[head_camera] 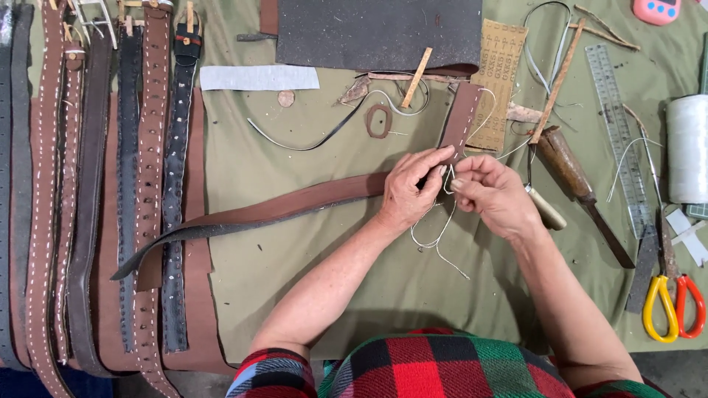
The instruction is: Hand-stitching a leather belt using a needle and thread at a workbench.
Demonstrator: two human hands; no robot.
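A long brown leather strap (295,205) lies across the green cloth and bends upward at its right end (462,118). My left hand (413,190) grips the strap at that bend, thumb on top. Just right of it, my right hand (495,193) pinches a white thread (435,239) at the strap's edge; the thread hangs in loops below both hands. A needle is not visible between the fingers.
Several finished belts (88,184) lie side by side at the left. Right of my hands are a wooden-handled tool (571,177), a clear ruler (623,140), a white thread spool (687,147) and yellow-and-red scissors (672,298). A dark sheet (376,33) lies at the top.
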